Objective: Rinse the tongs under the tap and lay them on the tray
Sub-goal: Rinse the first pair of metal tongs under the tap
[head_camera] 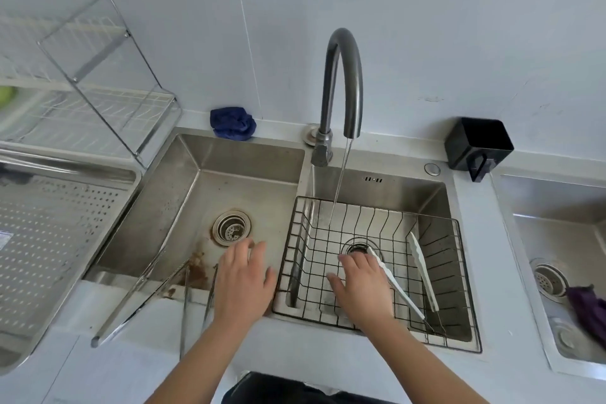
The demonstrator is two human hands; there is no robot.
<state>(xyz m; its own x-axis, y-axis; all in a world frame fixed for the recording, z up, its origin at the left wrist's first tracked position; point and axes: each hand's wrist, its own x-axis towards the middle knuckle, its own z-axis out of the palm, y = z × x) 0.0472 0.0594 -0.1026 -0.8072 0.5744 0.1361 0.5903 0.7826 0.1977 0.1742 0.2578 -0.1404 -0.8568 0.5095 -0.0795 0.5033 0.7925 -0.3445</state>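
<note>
Tongs with white tips [423,269] lie spread in the black wire basket [467,275] in the right sink basin. My right hand [360,285] is palm down over the basket with fingers apart, covering part of the tongs' left arm; I cannot tell whether it touches it. My left hand [242,279] hovers with fingers spread over the front of the left basin and holds nothing. The tap [344,75] runs a thin stream of water [341,180] into the back of the basket. The perforated steel tray [49,239] sits on the counter at the left.
Long steel tongs [141,298] and thin steel tongs [185,305] rest across the left basin's front edge. A wire dish rack [98,75] stands behind the tray. A blue cloth [232,123] and a black holder [478,147] sit by the wall. A second sink [557,239] at right holds a purple cloth [590,308].
</note>
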